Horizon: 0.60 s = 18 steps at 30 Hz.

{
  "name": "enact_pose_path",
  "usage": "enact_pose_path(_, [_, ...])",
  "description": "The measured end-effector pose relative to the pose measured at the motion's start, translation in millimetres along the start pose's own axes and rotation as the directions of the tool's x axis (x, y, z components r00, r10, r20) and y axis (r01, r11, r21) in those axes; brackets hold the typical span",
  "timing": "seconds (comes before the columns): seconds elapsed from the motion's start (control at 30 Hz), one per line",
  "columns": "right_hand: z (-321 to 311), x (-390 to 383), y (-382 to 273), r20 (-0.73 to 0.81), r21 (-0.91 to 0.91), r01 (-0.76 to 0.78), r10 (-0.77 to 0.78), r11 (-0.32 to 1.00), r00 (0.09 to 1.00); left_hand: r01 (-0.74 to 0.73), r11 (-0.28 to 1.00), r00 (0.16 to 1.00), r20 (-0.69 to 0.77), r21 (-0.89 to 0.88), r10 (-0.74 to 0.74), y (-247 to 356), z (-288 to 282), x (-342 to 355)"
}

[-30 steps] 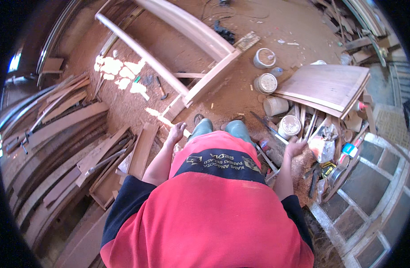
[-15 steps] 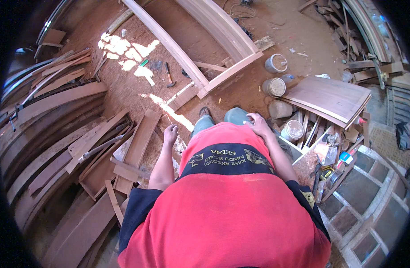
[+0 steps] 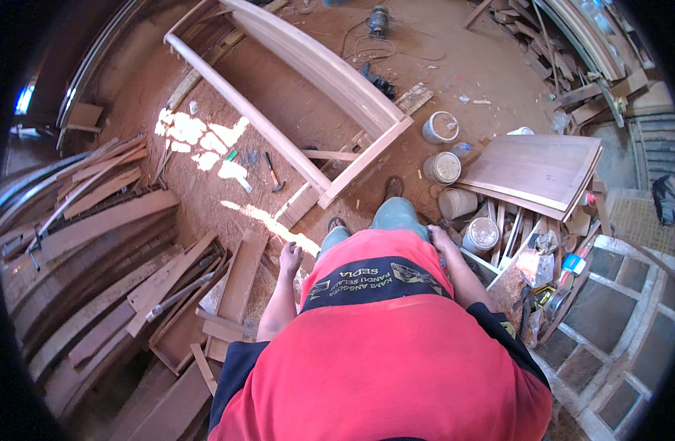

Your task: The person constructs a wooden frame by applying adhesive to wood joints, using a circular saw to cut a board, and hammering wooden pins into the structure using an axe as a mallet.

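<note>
My left hand point(image 3: 290, 259) hangs beside my left thigh, its fingers loosely curled, with nothing visible in it. It is above the shavings-covered floor, to the right of a long wooden channel-shaped piece point(image 3: 243, 275). At my right thigh is my right hand point(image 3: 442, 239), its fingers pointing inward against the trouser leg and too little seen to judge their shape. Ahead of my feet lies a large wooden frame point(image 3: 361, 162) with a bare crosspiece at its near end. A claw hammer point(image 3: 274, 175) rests on the floor to the left of it.
Stacked curved boards point(image 3: 106, 220) fill the left side. On the right stand several buckets point(image 3: 442, 168), flat wooden panels point(image 3: 536, 167) and a box point(image 3: 499, 253) of sticks. A latticed frame point(image 3: 609, 309) lies at lower right. A power tool point(image 3: 378, 22) with a cord sits at the far end.
My view has shifted, showing more of the wooden frame's far end. My right foot has come into sight. My right hand has dropped from the front of my thigh to its side.
</note>
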State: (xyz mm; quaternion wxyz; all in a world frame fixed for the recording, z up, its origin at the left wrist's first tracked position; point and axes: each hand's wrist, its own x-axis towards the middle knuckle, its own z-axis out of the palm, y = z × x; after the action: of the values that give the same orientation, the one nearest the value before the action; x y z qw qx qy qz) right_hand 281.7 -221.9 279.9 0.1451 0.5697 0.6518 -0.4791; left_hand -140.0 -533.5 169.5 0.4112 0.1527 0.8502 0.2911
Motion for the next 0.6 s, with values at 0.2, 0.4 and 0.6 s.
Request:
enact_pose_path(0.2, [-118, 62, -17, 0.485, 0.229, -0.128, 0.001, 0.965, 0.874, 0.057, 0.997, 0.995, -0.079, 0.047, -0.053, 66, -3, 42])
enact_pose_path(0.4, [-286, 142, 25, -0.401, 0.206, 0.175, -0.08, 0.963, 0.912, 0.09, 0.996, 0.995, -0.033, 0.011, -0.089, 211, 104, 64])
enact_pose_path(0.6, [-360, 141, 108, -0.566, 0.0, 0.015, -0.012, 1.0, 0.825, -0.189, 0.945, 0.972, 0.191, 0.268, 0.14, 409, 228, 72])
